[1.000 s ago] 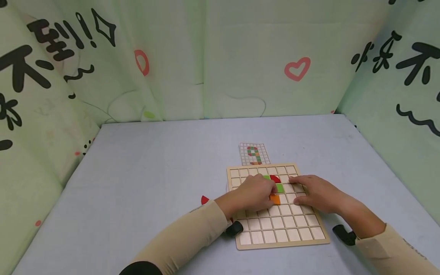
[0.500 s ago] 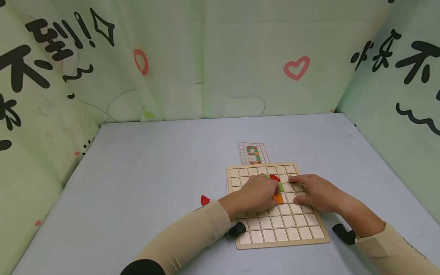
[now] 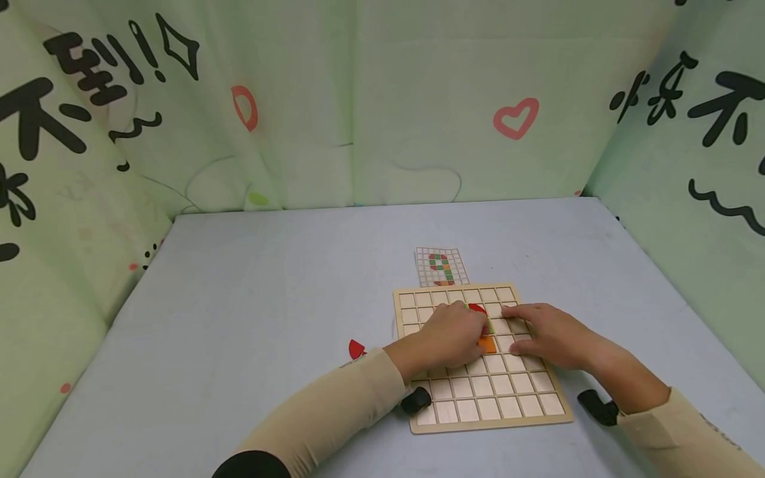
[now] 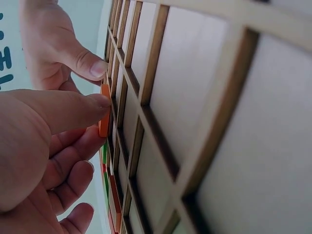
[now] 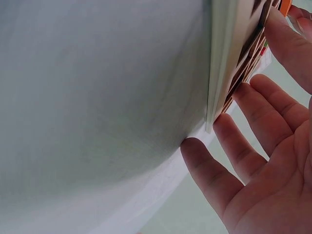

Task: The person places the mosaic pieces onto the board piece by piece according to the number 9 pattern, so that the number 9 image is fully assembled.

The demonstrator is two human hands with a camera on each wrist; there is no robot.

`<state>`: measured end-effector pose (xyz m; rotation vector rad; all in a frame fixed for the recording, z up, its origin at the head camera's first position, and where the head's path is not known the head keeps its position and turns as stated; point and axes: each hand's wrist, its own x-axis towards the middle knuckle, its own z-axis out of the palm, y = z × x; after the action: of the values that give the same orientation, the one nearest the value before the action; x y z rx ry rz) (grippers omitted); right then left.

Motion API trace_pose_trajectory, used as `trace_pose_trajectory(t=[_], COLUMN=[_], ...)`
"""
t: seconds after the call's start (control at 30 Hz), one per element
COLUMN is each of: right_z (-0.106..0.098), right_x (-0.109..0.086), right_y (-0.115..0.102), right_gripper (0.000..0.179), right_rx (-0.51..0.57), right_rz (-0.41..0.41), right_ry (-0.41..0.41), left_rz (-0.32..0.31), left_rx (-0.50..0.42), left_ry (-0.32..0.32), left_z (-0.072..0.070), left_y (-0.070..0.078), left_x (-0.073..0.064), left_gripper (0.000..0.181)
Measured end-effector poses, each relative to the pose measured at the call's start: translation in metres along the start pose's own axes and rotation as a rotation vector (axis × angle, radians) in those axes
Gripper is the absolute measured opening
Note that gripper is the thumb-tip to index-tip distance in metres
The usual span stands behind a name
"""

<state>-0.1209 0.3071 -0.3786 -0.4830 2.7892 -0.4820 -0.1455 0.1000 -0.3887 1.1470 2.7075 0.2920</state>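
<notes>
My left hand (image 3: 453, 335) reaches over the wooden grid board (image 3: 493, 423) and pinches an orange square tile (image 3: 488, 344) by its left side. Seen from the left wrist, thumb and finger grip the orange tile (image 4: 104, 119) right at the grid's surface. Just beyond my fingers, a red rounded tile (image 3: 477, 307) and the edge of a green tile (image 3: 491, 326) lie on the board; the hand covers other tiles. My right hand (image 3: 556, 335) rests on the board's right side, fingers spread, some fingertips at the board's edge (image 5: 222, 68).
A small card (image 3: 442, 267) with a printed coloured grid pattern lies behind the board. Red pieces (image 3: 356, 348) lie on the white table (image 3: 269, 285) to the left, partly behind my left sleeve (image 3: 335, 398). Pale green curtains (image 3: 430, 99) enclose the table's back and sides.
My left hand has shifted slightly right across the board, carrying the orange tile with it and covering more of the green tiles. My right hand has stayed in place.
</notes>
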Motion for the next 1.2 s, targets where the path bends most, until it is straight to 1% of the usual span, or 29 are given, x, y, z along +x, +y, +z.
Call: trace_pose_trajectory(t=[0.13, 0.47, 0.83, 1.2], right_z=[0.0005, 0.0001, 0.0009, 0.0003], right_x=[0.0001, -0.0001, -0.0012, -0.0018], right_y=[0.0009, 0.0006, 0.0006, 0.0009], right_gripper=[0.064, 0.063, 0.062, 0.062], right_rx=[0.006, 0.009, 0.012, 0.016], right_rz=[-0.004, -0.013, -0.017, -0.029], right_ry=[0.005, 0.014, 0.02, 0.028], left_rz=[-0.002, -0.018, -0.027, -0.024], left_rx=[0.011, 0.007, 0.01, -0.027], left_ry=[0.001, -0.001, -0.007, 0.003], left_z=[-0.0002, 0.0006, 0.0003, 0.0013], left_y=[0.0007, 0.0014, 0.0027, 0.0011], left_x=[0.0007, 0.0039, 0.0043, 0.0059], left_gripper=[0.018, 0.02, 0.022, 0.021])
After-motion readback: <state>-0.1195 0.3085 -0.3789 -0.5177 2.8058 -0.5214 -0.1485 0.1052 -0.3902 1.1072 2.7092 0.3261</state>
